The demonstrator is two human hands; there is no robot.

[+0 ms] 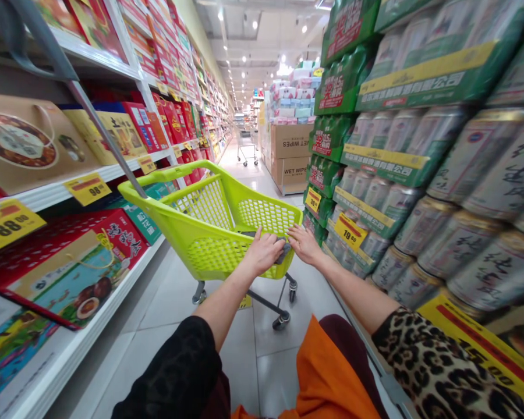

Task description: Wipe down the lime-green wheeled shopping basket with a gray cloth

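Observation:
A lime-green plastic shopping cart (187, 201) stands at an angle across the aisle, its grey handle arm reaching up toward the left shelf. My left hand (265, 251) lies over the near rim of the cart, beside a dark grey piece (282, 251) at that end. At the rim's right corner, my right hand (304, 244) has its fingers hooked over the edge. Both hands hold the cart close to each other; the fingertips are partly hidden. Through the mesh sides I see no goods, though the basket's floor is mostly hidden.
Gift boxes (21, 145) with yellow price tags fill the shelves (70, 349) on the left. Stacked packs of beer cans (384, 145) rise close on the right. Farther along stand wet-wipe cartons (290, 142) and another cart (245, 139). Orange cloth (327, 372) hangs at my legs.

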